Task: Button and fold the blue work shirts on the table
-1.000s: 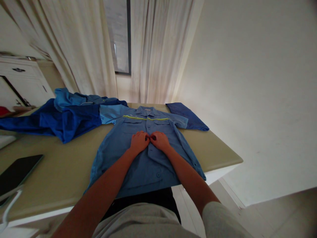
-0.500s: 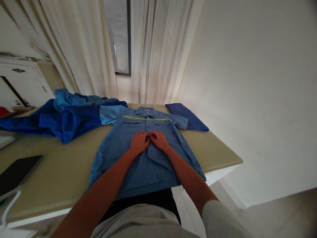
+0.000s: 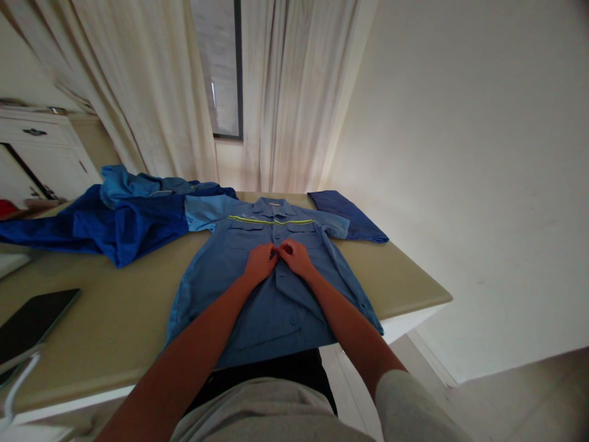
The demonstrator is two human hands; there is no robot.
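Observation:
A blue short-sleeved work shirt [image 3: 207,276] lies spread front side up, its collar at the far end and a yellow stripe across the chest. At the middle of its front, just below the chest pockets, my left hand [image 3: 261,261] pinches the button placket. My right hand [image 3: 295,256] pinches the same spot, fingertips against those of the left. The button there is hidden by my fingers. Lower down, a button [image 3: 293,320] shows near the hem, where the front edge lies loose.
Folded dark blue trousers [image 3: 350,215] lie beyond the right sleeve. Crumpled blue garments [image 3: 133,221] are heaped at the left. A black tablet [image 3: 39,319] with a white cable [image 3: 21,383] rests on the near left of the table [image 3: 110,325]. A wall [image 3: 483,184] stands at the right.
Both hands stay at the placket, still pinching. Their fingers have shifted slightly and the cloth below has moved a little.

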